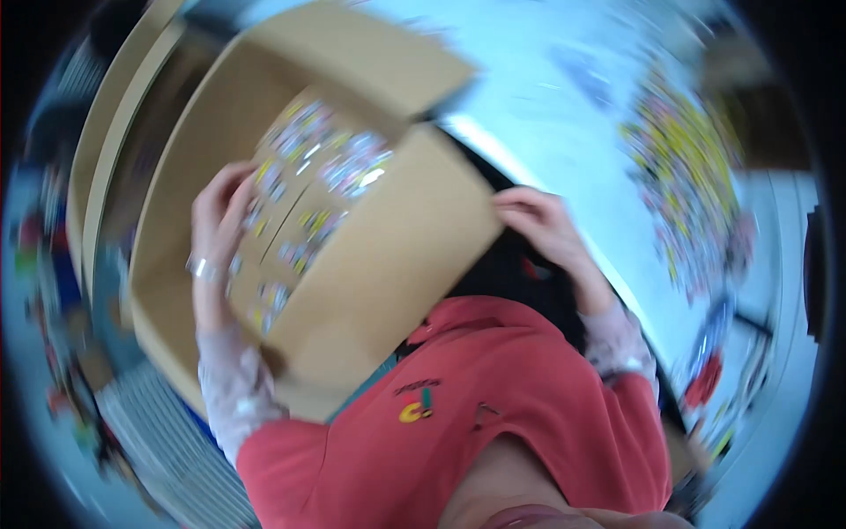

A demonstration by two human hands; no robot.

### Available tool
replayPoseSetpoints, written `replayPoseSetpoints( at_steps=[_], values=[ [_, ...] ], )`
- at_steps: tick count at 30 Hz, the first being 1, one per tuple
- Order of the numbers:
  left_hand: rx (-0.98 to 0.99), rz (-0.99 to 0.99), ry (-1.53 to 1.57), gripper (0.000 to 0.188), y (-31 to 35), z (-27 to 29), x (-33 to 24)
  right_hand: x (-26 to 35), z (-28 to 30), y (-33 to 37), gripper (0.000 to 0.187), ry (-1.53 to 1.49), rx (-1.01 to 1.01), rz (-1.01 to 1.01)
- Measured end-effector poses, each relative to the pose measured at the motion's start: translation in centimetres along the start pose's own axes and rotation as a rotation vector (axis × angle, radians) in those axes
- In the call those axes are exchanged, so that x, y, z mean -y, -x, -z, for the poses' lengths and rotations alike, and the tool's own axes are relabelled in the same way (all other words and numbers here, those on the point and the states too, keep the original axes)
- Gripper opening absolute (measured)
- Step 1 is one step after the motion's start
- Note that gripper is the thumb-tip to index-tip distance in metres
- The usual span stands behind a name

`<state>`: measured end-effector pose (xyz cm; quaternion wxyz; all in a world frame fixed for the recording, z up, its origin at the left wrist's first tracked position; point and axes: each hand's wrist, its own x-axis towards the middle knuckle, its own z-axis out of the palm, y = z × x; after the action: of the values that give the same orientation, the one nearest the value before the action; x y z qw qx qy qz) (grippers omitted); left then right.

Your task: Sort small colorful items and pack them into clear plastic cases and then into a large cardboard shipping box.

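Note:
A large open cardboard box (167, 264) stands in front of me, towards the left. Inside, clusters of small shiny multicoloured packets (352, 163) lie on a brown cardboard layer (286, 207) with a dark seam across it. My left hand (225, 212) reaches into the box with bent fingers, at the packets' left side. Its fingertips are blurred, and what they pinch, if anything, does not show. At the corner of the near right flap (405, 256), my right hand (542, 227) has its fingers closed on the cardboard edge.
A pale table (529, 106) extends on the right, bearing a big blurred heap of yellow and multicoloured packets (683, 176). Another cardboard box edge (101, 185) rises at far left. Ridged grey material (172, 450) lies low on the left. The far flap (352, 53) leans towards the table.

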<state>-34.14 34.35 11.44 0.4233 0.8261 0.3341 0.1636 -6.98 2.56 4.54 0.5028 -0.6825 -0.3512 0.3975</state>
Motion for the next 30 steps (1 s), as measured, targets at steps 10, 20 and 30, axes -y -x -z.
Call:
replayPoseSetpoints(
  at_steps=[10, 20, 30],
  values=[
    [0.698, -0.404, 0.066, 0.021, -8.1, -26.7, -21.5, -7.4, 15.0, 11.0, 0.011, 0.619, -0.962, 0.185],
    [0.205, -0.963, -0.959, 0.017, -20.0, -44.7, -16.7, -10.6, 15.1, 13.8, 0.008, 0.662, -1.015, 0.165],
    [0.252, -0.93, -1.073, 0.011, -24.2, -42.0, -18.2, -11.4, 14.4, 13.2, 0.013, 0.752, -1.029, 0.238]
  ],
)
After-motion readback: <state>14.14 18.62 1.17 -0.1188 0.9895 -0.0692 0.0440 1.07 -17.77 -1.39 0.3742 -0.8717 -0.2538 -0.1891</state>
